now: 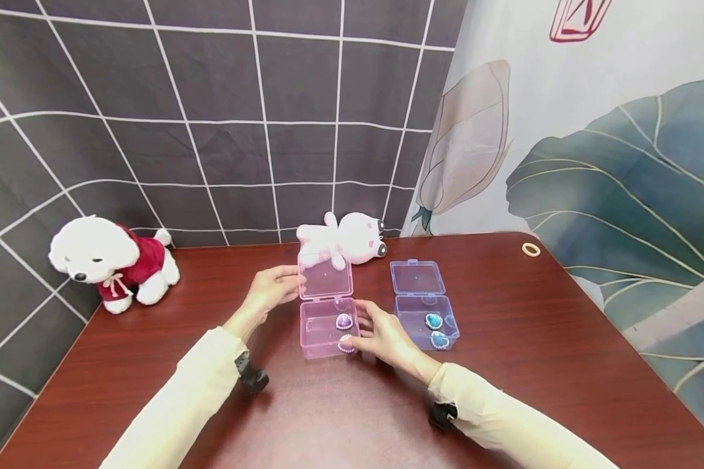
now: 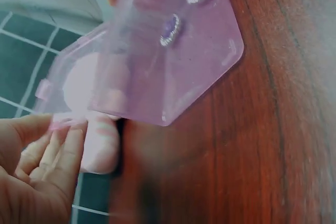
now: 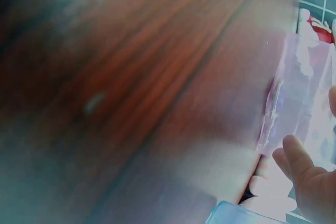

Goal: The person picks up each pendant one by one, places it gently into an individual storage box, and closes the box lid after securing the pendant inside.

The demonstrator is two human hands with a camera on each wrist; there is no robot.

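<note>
A see-through pink plastic box [image 1: 318,342] stands on the table with its lid [image 1: 326,279] raised. Two purple gems with white beaded rims, one of them a purple gem [image 1: 344,322] near the back, lie on the right side inside. My left hand [image 1: 270,290] pinches the lid's left edge between thumb and fingers; the left wrist view shows this pinkish lid edge [image 2: 65,121] close up. My right hand [image 1: 392,339] holds the box's right side, thumb at the front corner and fingers along the wall. Part of the front gem is hidden by the thumb.
To the right stands an open blue plastic box [image 1: 410,319] with two blue gems. Behind the pink box lies a pink plush toy [image 1: 358,238]. A white plush dog [image 1: 94,244] in red sits at the left; a wooden ring [image 1: 530,249] lies far right on the table [image 1: 305,417].
</note>
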